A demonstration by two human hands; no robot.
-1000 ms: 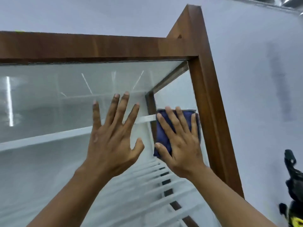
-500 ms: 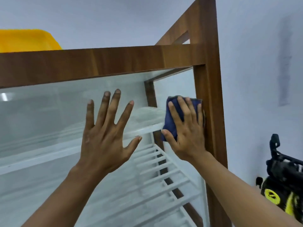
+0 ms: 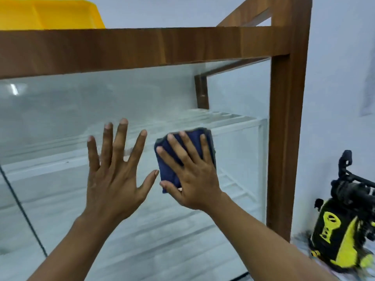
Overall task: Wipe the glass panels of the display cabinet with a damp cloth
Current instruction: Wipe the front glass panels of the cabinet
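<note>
Slides the blue cloth (image 3: 169,161) leftward and lower on the front glass panel (image 3: 60,118), off the corner post (image 3: 284,138) it sat against half a second ago; now leaves a strip of glass between cloth and post. Pins the cloth flat to the pane under the right hand (image 3: 195,181), fingers straight and spread, thumb along its lower left edge, nothing curled round it. Plants the left hand (image 3: 113,179) on the same pane just beside, splayed, gripping nothing, thumb tip nearly at the cloth's left edge. Shows more of the yellow tub (image 3: 50,15) above the top rail (image 3: 142,47) than before. Stands the cloth's long side roughly upright. Has most of the pane lying left of and below the cloth, so a leftward stroke would likely run straight into the left hand, the nearest obstacle; probably needs that hand lifted or shifted first, or else a downward pass. Leaves the yellow-and-black pressure washer (image 3: 341,230) low at right, well apart.
</note>
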